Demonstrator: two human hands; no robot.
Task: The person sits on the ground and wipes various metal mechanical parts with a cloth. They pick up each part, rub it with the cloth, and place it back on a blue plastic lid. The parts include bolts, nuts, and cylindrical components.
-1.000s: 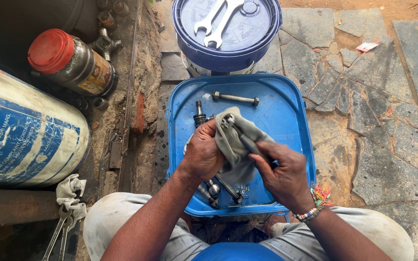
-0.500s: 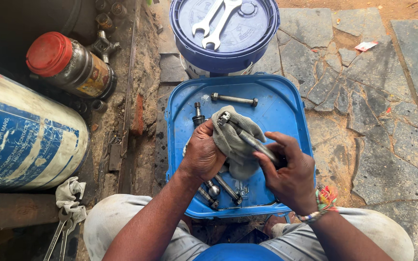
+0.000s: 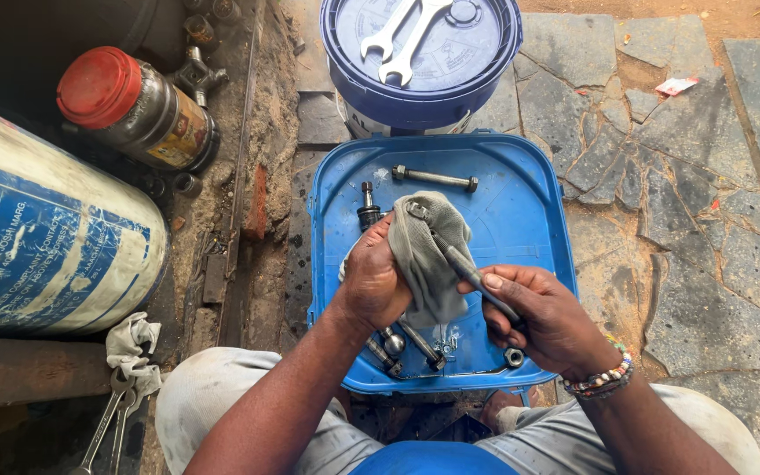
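Grey rag bunched in the left hand could let the bolt pinched by the right hand slip onto the blue tray.

two wrenches lie on the bucket lid behind the tray; a bolt and, seemingly, nuts lie in it.

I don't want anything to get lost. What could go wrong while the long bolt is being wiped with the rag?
The bolt is pinched only at one end by the right hand, so it might slip out of the rag held in the left hand. The loose nut sits close to the blue tray's near edge and could be knocked off onto the stone floor.
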